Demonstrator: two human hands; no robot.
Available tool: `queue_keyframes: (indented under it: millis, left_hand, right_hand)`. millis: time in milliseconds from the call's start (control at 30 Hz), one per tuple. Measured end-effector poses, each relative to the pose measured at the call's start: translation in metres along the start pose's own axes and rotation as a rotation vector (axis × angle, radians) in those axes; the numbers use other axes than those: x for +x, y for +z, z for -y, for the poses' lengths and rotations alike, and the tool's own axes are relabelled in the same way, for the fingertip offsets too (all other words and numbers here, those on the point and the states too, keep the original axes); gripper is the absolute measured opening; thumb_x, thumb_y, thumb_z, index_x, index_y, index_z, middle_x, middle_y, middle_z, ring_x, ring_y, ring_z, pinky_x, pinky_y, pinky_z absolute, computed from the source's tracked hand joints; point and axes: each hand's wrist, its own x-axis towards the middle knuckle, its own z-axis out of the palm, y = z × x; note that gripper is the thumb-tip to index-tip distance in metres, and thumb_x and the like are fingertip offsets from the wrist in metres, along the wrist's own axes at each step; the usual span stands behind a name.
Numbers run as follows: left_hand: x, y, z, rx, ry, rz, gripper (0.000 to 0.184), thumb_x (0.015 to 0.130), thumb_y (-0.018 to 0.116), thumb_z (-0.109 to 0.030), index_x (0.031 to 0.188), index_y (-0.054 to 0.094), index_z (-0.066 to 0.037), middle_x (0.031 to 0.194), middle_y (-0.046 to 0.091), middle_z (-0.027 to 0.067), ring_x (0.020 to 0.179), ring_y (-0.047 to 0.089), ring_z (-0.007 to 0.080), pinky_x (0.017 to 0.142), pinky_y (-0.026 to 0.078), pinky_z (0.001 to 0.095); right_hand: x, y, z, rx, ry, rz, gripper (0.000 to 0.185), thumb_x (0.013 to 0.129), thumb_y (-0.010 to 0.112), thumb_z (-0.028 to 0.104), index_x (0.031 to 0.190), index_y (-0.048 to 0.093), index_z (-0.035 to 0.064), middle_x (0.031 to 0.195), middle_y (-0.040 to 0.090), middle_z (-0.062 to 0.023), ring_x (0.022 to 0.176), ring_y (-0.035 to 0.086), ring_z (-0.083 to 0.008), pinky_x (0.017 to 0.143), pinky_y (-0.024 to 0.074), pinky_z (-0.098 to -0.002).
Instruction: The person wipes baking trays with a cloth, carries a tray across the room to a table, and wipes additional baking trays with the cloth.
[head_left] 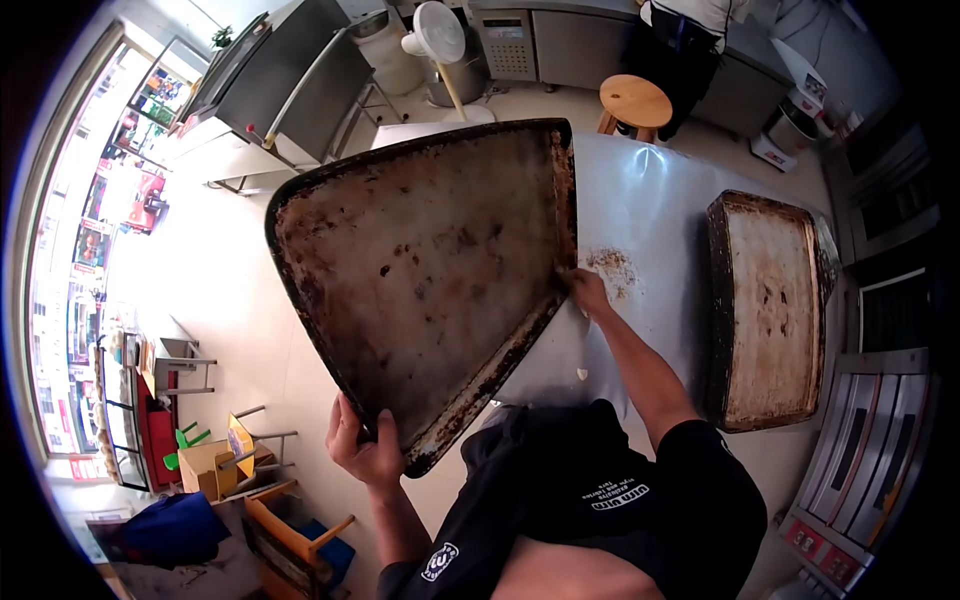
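Note:
A large, stained baking tray (420,270) with a dark, browned rim is held up in front of me, its inside facing me and tilted. My left hand (368,448) grips its lower left corner, thumb over the rim. On the right edge, my right hand (586,290) is closed on the rim; part of its fingers is hidden. Brown crumbs (612,268) lie on the metal table (655,290) just right of that hand. A stack of similar baking trays (770,310) stands at the table's right end.
A wooden stool (635,102) and a standing person (690,45) are beyond the table. A white fan (438,35) stands at the back. Steel ovens (850,460) are at the right. Chairs and a cardboard box (208,468) are at lower left, near a bright window.

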Motion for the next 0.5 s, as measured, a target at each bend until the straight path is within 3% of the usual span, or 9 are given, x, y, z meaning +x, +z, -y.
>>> queue_keyframes:
  millis: [67, 133, 167, 200, 267, 333, 433, 500]
  left_hand:
    - [0.000, 0.005, 0.008, -0.032, 0.015, -0.047, 0.048, 0.074, 0.064, 0.007, 0.122, 0.066, 0.008, 0.103, 0.070, 0.0183, 0.088, 0.069, 0.0255, 0.079, 0.052, 0.0296]
    - [-0.004, 0.004, 0.007, -0.067, 0.001, -0.051, 0.048, 0.074, 0.064, 0.007, 0.121, 0.066, 0.008, 0.103, 0.070, 0.0176, 0.089, 0.069, 0.0252, 0.081, 0.052, 0.0295]
    - [-0.005, 0.003, 0.007, -0.089, -0.007, -0.047, 0.048, 0.074, 0.064, 0.007, 0.121, 0.066, 0.008, 0.103, 0.070, 0.0174, 0.089, 0.068, 0.0252, 0.081, 0.052, 0.0296]
    - [-0.004, 0.005, 0.007, -0.111, -0.014, -0.040, 0.048, 0.073, 0.064, 0.007, 0.121, 0.067, 0.008, 0.103, 0.070, 0.0171, 0.089, 0.068, 0.0252, 0.082, 0.052, 0.0297]
    - [-0.007, 0.007, 0.007, -0.093, -0.002, -0.044, 0.046, 0.074, 0.064, 0.006, 0.119, 0.067, 0.008, 0.103, 0.070, 0.0173, 0.088, 0.068, 0.0257, 0.081, 0.052, 0.0304]
    - [-0.005, 0.006, 0.005, -0.051, 0.042, -0.015, 0.045, 0.074, 0.064, 0.005, 0.119, 0.067, 0.008, 0.103, 0.070, 0.0175, 0.088, 0.068, 0.0261, 0.081, 0.052, 0.0310]
    - [-0.007, 0.003, -0.002, 0.001, 0.109, 0.043, 0.045, 0.075, 0.064, 0.003, 0.119, 0.067, 0.008, 0.103, 0.070, 0.0177, 0.088, 0.068, 0.0266, 0.080, 0.052, 0.0314]
    - [-0.007, 0.002, 0.000, -0.032, 0.107, 0.051, 0.044, 0.075, 0.063, 0.003, 0.119, 0.067, 0.009, 0.104, 0.070, 0.0179, 0.089, 0.068, 0.0267, 0.080, 0.051, 0.0315]
  right_hand:
    - [0.021, -0.016, 0.000, 0.118, 0.031, -0.147, 0.032, 0.098, 0.054, 0.018, 0.118, 0.073, 0.0023, 0.107, 0.074, -0.0218, 0.101, 0.071, -0.0338, 0.090, 0.0535, -0.0429]
    - [0.029, -0.049, 0.053, 0.238, 0.019, -0.325, 0.032, 0.100, 0.055, 0.020, 0.119, 0.072, 0.0006, 0.107, 0.076, -0.0176, 0.101, 0.072, -0.0277, 0.090, 0.0525, -0.0382]
    - [0.046, -0.061, 0.078, 0.318, -0.132, -0.393, 0.032, 0.099, 0.056, 0.020, 0.120, 0.071, 0.0006, 0.107, 0.075, -0.0178, 0.101, 0.072, -0.0281, 0.090, 0.0527, -0.0387]
    - [0.065, -0.074, 0.106, 0.232, -0.305, -0.492, 0.030, 0.100, 0.057, 0.015, 0.121, 0.070, -0.0004, 0.104, 0.076, -0.0140, 0.097, 0.071, -0.0191, 0.086, 0.0533, -0.0339]
    - [0.110, -0.094, 0.143, 0.065, -0.477, -0.566, 0.034, 0.096, 0.057, 0.011, 0.127, 0.068, 0.0030, 0.111, 0.073, -0.0220, 0.104, 0.070, -0.0367, 0.091, 0.0529, -0.0385]
    - [0.128, -0.105, 0.179, 0.020, -0.460, -0.568, 0.043, 0.088, 0.057, 0.010, 0.129, 0.067, 0.0071, 0.116, 0.070, -0.0227, 0.106, 0.062, -0.0435, 0.095, 0.0496, -0.0490]
    - [0.144, -0.067, 0.147, 0.028, -0.458, -0.573, 0.043, 0.088, 0.059, 0.010, 0.131, 0.065, 0.0081, 0.109, 0.069, -0.0249, 0.106, 0.060, -0.0447, 0.094, 0.0497, -0.0494]
    - [0.101, -0.032, 0.104, -0.181, -0.246, -0.502, 0.043, 0.088, 0.061, 0.011, 0.131, 0.063, 0.0085, 0.100, 0.066, -0.0254, 0.101, 0.060, -0.0452, 0.091, 0.0499, -0.0517]
